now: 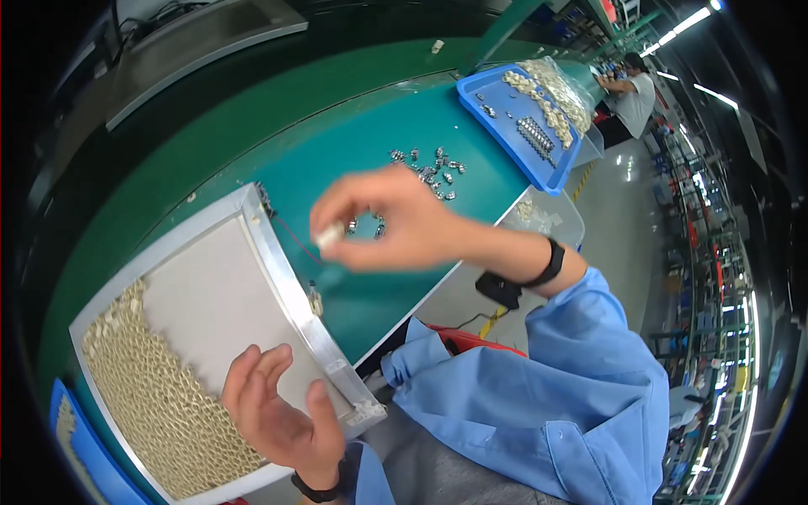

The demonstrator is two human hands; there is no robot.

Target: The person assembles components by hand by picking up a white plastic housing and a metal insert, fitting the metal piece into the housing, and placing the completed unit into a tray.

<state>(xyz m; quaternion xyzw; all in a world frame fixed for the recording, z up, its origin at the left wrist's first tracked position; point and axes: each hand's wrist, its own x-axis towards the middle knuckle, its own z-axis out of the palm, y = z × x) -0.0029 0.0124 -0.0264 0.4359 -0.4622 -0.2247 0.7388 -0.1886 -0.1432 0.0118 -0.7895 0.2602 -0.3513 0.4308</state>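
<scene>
My right hand (396, 220) is raised over the green table mat, slightly blurred. Its thumb and forefinger pinch a small cream plastic part (330, 238). My left hand (286, 414) hovers above the near side of a white-framed tray (286, 282), fingers curved and thumb apart, with nothing seen in it. Many small cream parts (168, 396) stand packed close together over the tray's left portion; its right portion is bare, pale board. Small metal parts (433, 172) lie loose on the mat beyond my right hand, and some show through the gap between its fingers.
A blue tray (505, 139) at the far right holds cream parts and metal pieces, with a clear bag (560, 88) of cream parts on it. Another blue tray (101, 450) sits at the lower left. A co-worker (631, 101) is farther along the bench.
</scene>
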